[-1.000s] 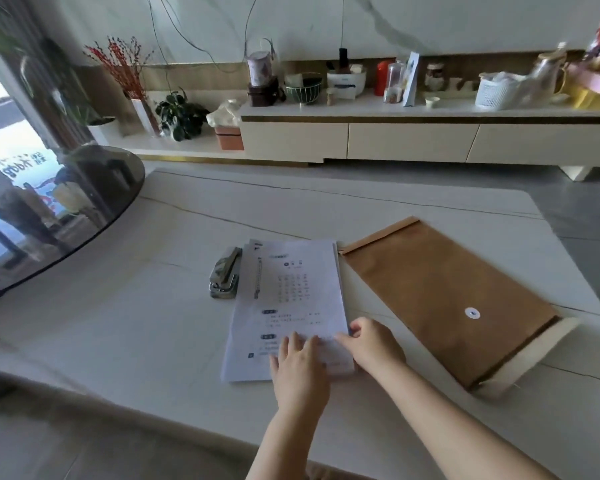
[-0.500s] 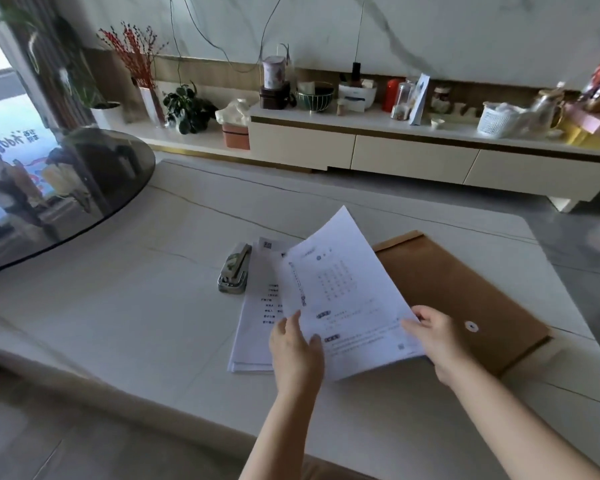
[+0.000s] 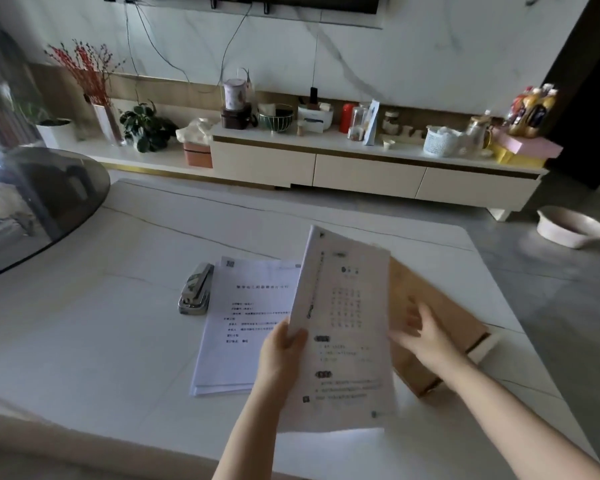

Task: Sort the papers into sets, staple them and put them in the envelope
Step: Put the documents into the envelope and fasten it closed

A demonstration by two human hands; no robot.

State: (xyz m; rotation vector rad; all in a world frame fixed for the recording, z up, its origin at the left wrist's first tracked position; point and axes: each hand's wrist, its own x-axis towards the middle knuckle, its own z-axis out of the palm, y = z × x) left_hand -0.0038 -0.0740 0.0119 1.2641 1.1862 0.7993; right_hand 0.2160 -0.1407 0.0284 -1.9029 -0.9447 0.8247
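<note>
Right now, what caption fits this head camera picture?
Left hand lifts a printed sheet above the paper stack, stapler beside it.

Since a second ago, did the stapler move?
No. The stapler lies beside the top-left corner of the paper stack, as before; only the camera shifted.

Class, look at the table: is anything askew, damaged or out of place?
Nothing is damaged. Only the envelope lies askew, at an angle to the paper stack, beside which the stapler lies.
</note>
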